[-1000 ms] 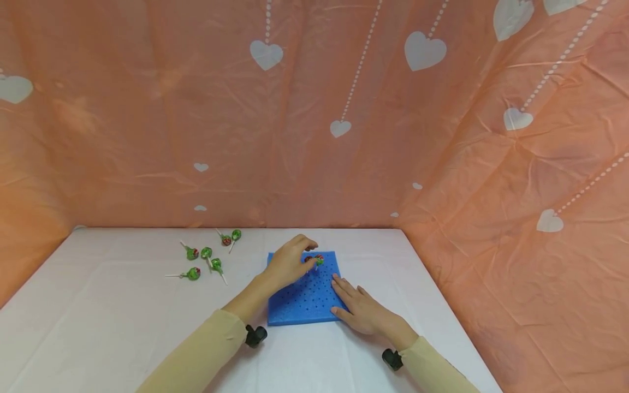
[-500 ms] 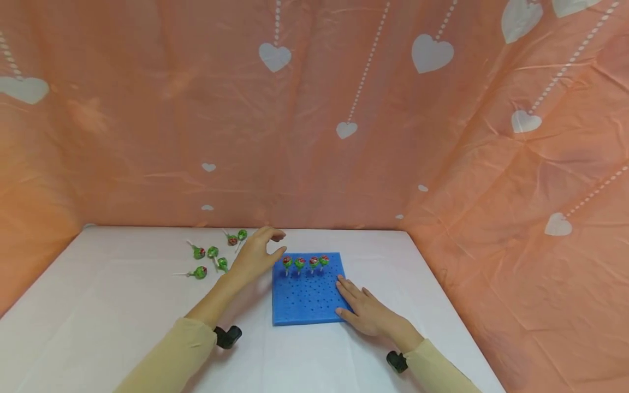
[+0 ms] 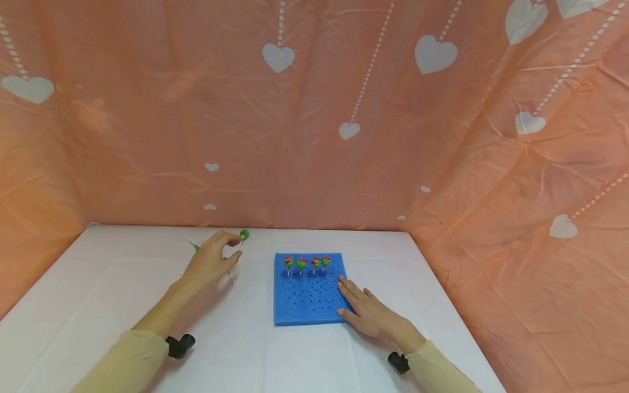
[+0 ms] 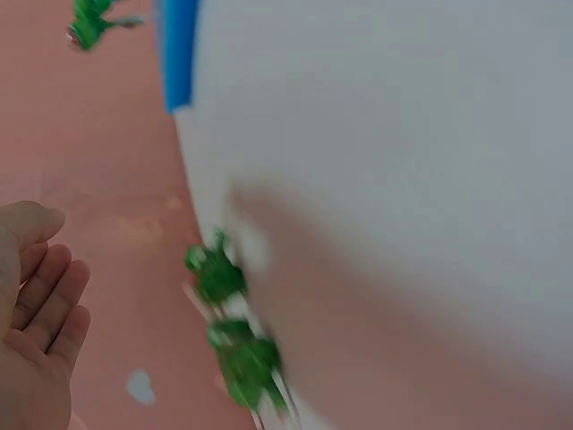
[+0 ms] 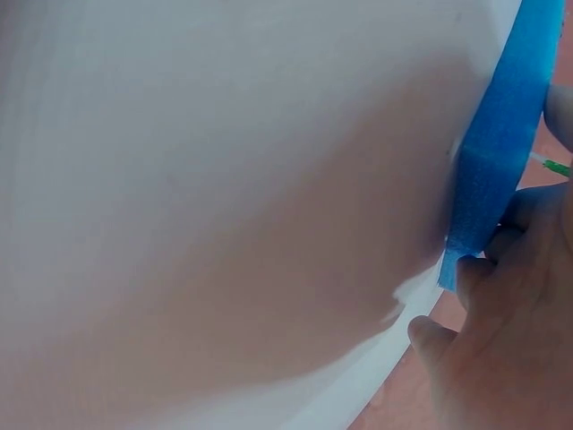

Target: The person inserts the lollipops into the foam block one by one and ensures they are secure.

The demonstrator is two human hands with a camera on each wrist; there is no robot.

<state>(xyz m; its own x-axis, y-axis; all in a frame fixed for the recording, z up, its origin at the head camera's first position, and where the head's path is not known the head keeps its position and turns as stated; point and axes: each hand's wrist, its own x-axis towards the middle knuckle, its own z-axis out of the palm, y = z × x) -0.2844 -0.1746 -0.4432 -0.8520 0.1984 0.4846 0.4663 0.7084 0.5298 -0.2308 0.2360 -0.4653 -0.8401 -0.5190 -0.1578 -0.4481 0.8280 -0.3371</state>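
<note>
My left hand (image 3: pixel 211 259) hovers over the loose lollipops on the left part of the table, its fingers loosely bent and nothing between them. One green-wrapped lollipop (image 3: pixel 244 234) shows just past its fingertips; the hand hides most of the others. In the left wrist view, two blurred green lollipops (image 4: pixel 246 367) lie to the right of the hand. Several red-and-green lollipops (image 3: pixel 301 264) stand upright in a row at the back of a blue foam board (image 3: pixel 307 314) dotted with holes. My right hand (image 3: pixel 368 314) rests on the board's right edge with fingers extended.
A white cloth (image 3: pixel 236 355) covers the table. Behind it and along the right side hangs an orange curtain (image 3: pixel 314 180) printed with white hearts. White lollipop sticks (image 3: pixel 192 242) poke out on the far side of the left hand.
From above the lollipops in the board, my left hand has moved left to the loose ones, uncovering the upright row. The right hand has stayed on the board; the head view has shifted slightly.
</note>
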